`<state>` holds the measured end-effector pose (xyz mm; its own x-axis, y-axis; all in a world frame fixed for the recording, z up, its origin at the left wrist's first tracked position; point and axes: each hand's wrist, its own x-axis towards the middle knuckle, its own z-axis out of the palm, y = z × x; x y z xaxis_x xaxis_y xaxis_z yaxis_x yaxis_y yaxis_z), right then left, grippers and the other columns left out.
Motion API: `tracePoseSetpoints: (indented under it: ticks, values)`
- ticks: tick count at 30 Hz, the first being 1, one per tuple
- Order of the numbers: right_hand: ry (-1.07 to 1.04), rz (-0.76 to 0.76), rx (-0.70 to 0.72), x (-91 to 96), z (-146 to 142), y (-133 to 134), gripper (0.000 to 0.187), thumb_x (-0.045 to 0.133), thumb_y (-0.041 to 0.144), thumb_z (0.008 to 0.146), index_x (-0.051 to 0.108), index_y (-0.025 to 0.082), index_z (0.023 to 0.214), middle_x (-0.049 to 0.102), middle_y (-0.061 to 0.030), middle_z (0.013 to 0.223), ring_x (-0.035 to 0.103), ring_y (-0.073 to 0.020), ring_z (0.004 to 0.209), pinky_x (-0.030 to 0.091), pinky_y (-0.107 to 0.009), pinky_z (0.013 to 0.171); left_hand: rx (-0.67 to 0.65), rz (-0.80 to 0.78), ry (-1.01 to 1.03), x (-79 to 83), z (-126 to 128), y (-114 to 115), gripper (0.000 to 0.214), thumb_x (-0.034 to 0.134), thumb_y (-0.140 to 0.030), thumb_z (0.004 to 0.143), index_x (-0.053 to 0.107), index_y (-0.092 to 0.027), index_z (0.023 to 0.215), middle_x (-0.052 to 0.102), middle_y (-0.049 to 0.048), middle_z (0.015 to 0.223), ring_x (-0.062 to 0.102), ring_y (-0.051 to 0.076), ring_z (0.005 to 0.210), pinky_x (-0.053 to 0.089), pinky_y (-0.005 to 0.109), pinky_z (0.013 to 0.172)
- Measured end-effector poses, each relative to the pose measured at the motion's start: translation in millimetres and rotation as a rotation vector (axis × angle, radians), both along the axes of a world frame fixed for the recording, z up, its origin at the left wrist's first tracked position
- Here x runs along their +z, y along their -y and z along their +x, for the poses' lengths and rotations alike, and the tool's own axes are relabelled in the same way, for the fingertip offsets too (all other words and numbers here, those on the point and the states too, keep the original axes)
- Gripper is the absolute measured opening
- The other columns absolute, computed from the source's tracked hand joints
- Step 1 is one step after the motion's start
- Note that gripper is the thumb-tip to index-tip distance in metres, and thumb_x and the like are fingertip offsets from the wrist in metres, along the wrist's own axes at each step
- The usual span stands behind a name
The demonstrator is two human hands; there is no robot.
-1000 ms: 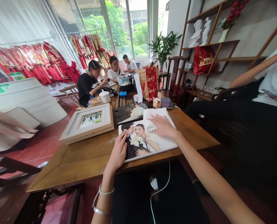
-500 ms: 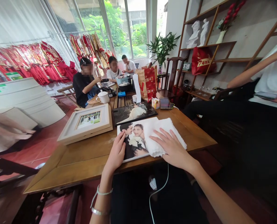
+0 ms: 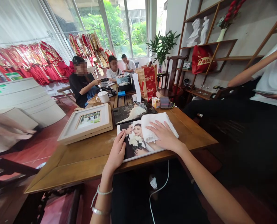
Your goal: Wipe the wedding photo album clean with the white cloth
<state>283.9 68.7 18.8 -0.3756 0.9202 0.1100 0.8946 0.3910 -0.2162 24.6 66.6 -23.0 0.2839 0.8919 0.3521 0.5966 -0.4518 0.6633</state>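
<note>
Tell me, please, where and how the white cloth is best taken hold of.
The white cloth is probably best pinched at its far right corner, coming from the right, since it looks soft and lies flat, and the right hand rests on its middle, leaving that corner uncovered.

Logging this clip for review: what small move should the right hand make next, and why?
Probably slide the white cloth a little leftward across the photo panel. The right hand lies spread on the cloth, which covers only part of the panel, leaving its left side bare; the left hand, at the panel's left edge, seems placed to steady it.
</note>
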Motion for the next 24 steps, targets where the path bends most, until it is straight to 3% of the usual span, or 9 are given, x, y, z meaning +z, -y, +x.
tracePoseSetpoints:
  ticks: [8,13,24]
  values:
    - [0.005,0.027,-0.027,1.2,-5.3,-15.0,0.067,0.052,0.019,0.076,0.038,0.025,0.141,0.029,-0.0064,0.153,0.016,-0.0293,0.141,0.01,-0.054,0.112,-0.006,0.013,0.017,-2.8,0.9,-1.4,0.047,0.032,-0.024,0.094,0.041,-0.021,0.14,0.033,0.0096,0.152,0.027,0.02,0.141,0.015,0.046,0.118]
    - [0.001,0.074,-0.036,-3.8,-6.0,-11.1,0.063,0.053,0.022,0.079,0.038,0.025,0.14,0.031,-0.0067,0.152,0.017,-0.0287,0.141,0.008,-0.053,0.112,0.01,0.002,0.018,-0.7,3.0,0.1,0.047,0.033,-0.022,0.093,0.042,-0.016,0.139,0.033,0.0117,0.151,0.028,0.021,0.141,0.016,0.043,0.118]
    - [-0.027,0.147,-0.027,-12.7,-5.0,9.2,0.061,0.055,0.028,0.08,0.04,0.027,0.139,0.033,-0.0047,0.151,0.016,-0.0274,0.141,0.008,-0.052,0.113,0.016,0.001,0.024,-1.1,3.0,0.0,0.047,0.034,-0.023,0.093,0.042,-0.018,0.139,0.034,0.0108,0.151,0.028,0.021,0.14,0.017,0.045,0.117]
